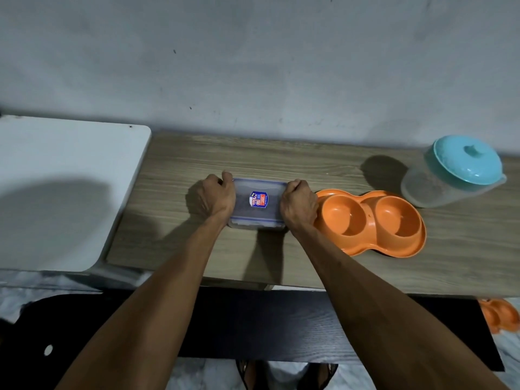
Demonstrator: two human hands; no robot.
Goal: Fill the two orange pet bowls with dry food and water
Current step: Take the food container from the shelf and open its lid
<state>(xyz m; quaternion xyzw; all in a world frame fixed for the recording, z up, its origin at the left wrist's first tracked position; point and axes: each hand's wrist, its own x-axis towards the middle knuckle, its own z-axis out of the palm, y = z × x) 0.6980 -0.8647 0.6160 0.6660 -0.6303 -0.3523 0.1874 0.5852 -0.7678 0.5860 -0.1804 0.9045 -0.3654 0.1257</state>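
A clear lidded food container (257, 204) with a blue-and-red sticker sits on the wooden table (281, 161), holding dark dry food. My left hand (218, 197) grips its left end and my right hand (298, 205) grips its right end, fingers curled over the lid's side clasps. Just right of it lies the orange double pet bowl (371, 220), both cups empty. A clear pitcher (450, 175) with a turquoise lid stands at the far right.
A white surface (64, 187) adjoins the table on the left. A grey wall (253, 66) runs right behind the table. A dark bench (253, 327) lies below the front edge, and another orange bowl (501, 316) sits lower right on the floor.
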